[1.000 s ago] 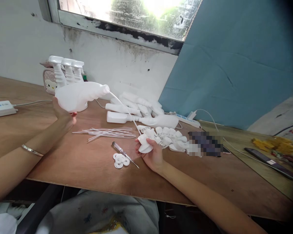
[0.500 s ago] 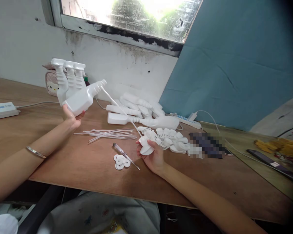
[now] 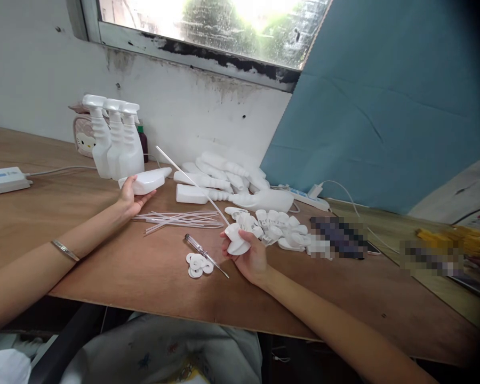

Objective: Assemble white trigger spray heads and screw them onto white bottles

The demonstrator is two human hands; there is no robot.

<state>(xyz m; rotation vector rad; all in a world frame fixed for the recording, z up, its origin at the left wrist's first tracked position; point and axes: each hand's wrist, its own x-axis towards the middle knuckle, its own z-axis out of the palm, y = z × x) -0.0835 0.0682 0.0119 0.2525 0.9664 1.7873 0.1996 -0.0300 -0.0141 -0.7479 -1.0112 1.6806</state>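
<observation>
My left hand [image 3: 133, 201] grips a white plastic bottle [image 3: 147, 182] by its base end, tipped nearly flat with the neck pointing away to the right. In my right hand [image 3: 253, 260] is a white spray head [image 3: 236, 240]. A long thin white tube [image 3: 192, 182] slants up and left from the spray head; its free end is apart from the bottle. Below my left hand lies a pile of loose white tubes [image 3: 184, 219]. Beside my right hand are a screwdriver [image 3: 203, 253], several white ring washers [image 3: 197, 265] and a heap of spray heads [image 3: 282, 228].
Three spray bottles [image 3: 130, 157] with heads on stand at the back left, before a pink pouch [image 3: 82, 133] and a dark green-capped bottle [image 3: 143, 143]. More white bottles [image 3: 260, 201] lie heaped by the wall. Power strips [image 3: 4, 181] and cables lie at both sides.
My left hand has lowered the bottle and turned its neck away, so the bottle mouth has left the tube's free end. My right hand has barely moved.
</observation>
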